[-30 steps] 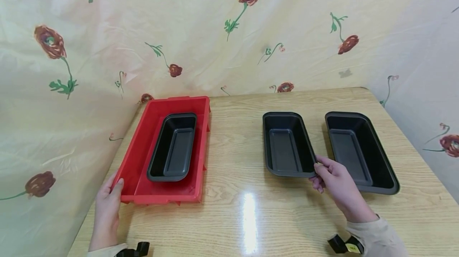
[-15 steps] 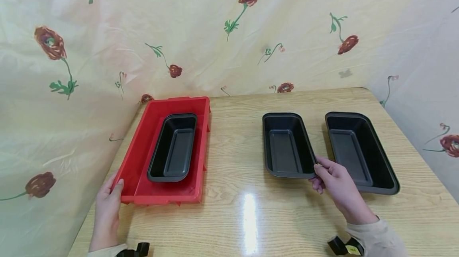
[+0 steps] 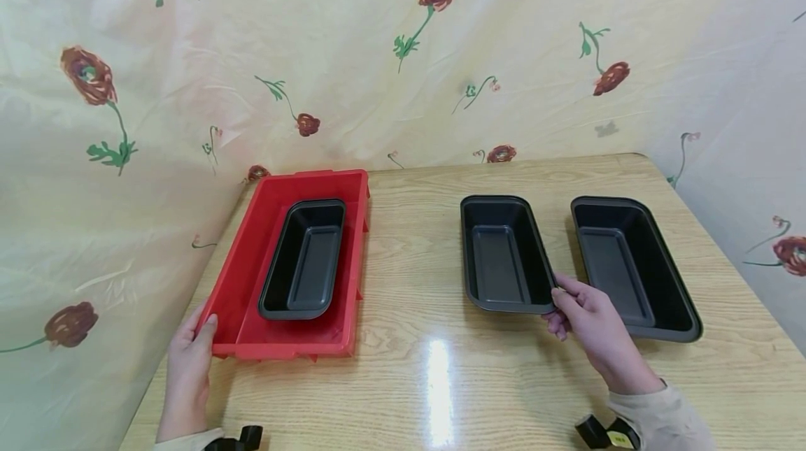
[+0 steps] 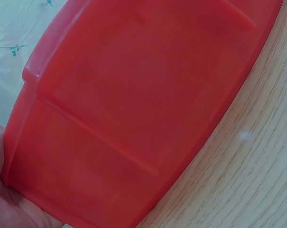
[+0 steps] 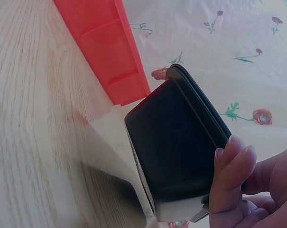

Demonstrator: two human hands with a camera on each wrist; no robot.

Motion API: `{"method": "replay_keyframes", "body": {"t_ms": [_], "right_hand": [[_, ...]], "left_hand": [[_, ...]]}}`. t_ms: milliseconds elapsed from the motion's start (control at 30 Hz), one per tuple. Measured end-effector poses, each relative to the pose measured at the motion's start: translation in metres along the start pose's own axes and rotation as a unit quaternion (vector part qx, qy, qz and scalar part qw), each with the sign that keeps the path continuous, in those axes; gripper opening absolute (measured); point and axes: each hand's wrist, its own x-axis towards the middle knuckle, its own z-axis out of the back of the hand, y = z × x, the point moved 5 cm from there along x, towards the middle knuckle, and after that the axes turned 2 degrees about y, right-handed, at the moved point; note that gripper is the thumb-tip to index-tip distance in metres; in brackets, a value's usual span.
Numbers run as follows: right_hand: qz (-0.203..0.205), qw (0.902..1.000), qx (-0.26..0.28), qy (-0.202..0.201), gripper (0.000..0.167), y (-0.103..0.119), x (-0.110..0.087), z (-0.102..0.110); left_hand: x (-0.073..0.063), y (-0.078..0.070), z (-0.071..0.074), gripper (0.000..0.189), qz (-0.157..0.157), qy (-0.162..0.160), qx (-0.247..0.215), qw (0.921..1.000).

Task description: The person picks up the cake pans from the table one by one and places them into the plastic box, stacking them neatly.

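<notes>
My left hand (image 3: 190, 360) grips the near left corner of a red plastic tray (image 3: 236, 283), thumb over the rim. The left wrist view shows the tray's outer wall (image 4: 134, 95) close up, with fingers (image 4: 20, 209) at its corner. Inside the tray lies a black loaf pan (image 3: 302, 255). On the right, my right hand (image 3: 592, 328) pinches the near right corner of a second black loaf pan (image 3: 502, 262) between thumb and fingers. Seen from the right wrist, this pan (image 5: 176, 137) is tilted, and its shadow falls on the table beside it.
A third black loaf pan (image 3: 630, 262) stands just right of my right hand. Everything is on a light wood table (image 3: 415, 262), with a flower-patterned sheet (image 3: 352, 38) behind it and at both sides. Bare wood lies between the tray and the held pan.
</notes>
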Motion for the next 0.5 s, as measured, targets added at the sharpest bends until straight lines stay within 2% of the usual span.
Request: {"method": "replay_keyframes", "body": {"t_ms": [500], "right_hand": [[-0.002, 0.9999, 0.01, 0.002, 0.056, 0.001, -0.0004, 0.0008]], "left_hand": [[-0.0003, -0.0004, -0.0009, 0.056, 0.006, 0.005, 0.0, 1.0]]}}
